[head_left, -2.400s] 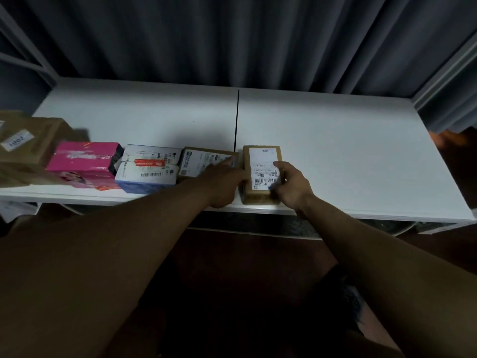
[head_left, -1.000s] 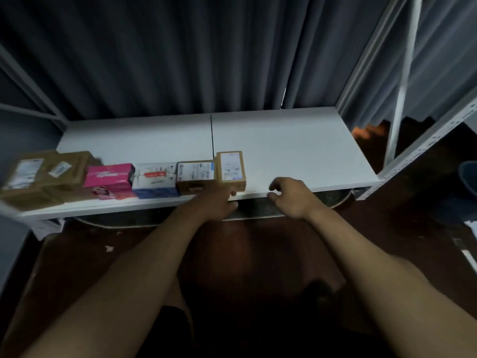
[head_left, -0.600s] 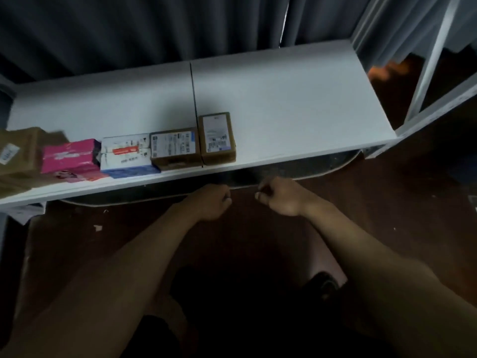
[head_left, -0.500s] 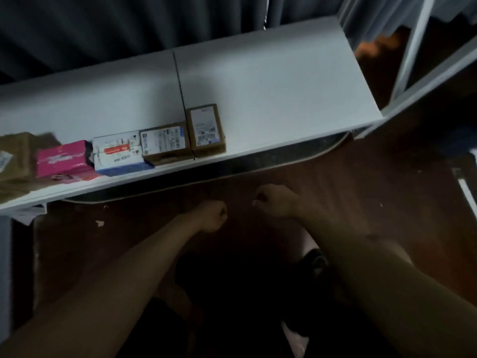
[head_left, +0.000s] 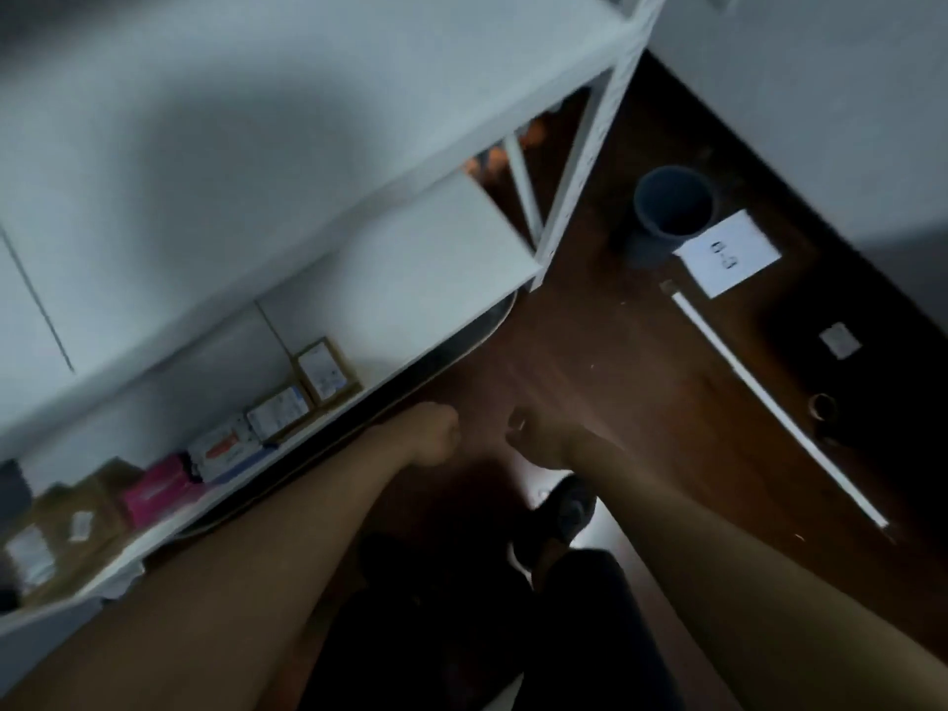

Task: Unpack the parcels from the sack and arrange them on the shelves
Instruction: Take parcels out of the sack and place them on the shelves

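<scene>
Your left hand (head_left: 436,434) is curled into a loose fist and holds nothing; your right hand (head_left: 533,437) is curled the same way, also empty. Both hang over the dark floor (head_left: 641,382), close together but not touching, just off the front edge of the white shelf (head_left: 410,259).

The parcels sit in a row along that front edge, up and to the left of your left-hand fingers (head_left: 449,438). Nearest them is a brown labelled box (head_left: 326,373), and touching it on the far side is another brown box with a wide label (head_left: 279,414). Further left come a white-and-blue box (head_left: 225,449), a pink box (head_left: 156,491) and a larger cardboard parcel (head_left: 66,536) at the end; the blur hides whether these touch.

Well to the right of your right-hand fingers (head_left: 515,431), a grey bucket (head_left: 672,207) stands on the floor, just beside a white paper sheet (head_left: 728,259), with a long white strip (head_left: 779,407) lying nearer to you.
</scene>
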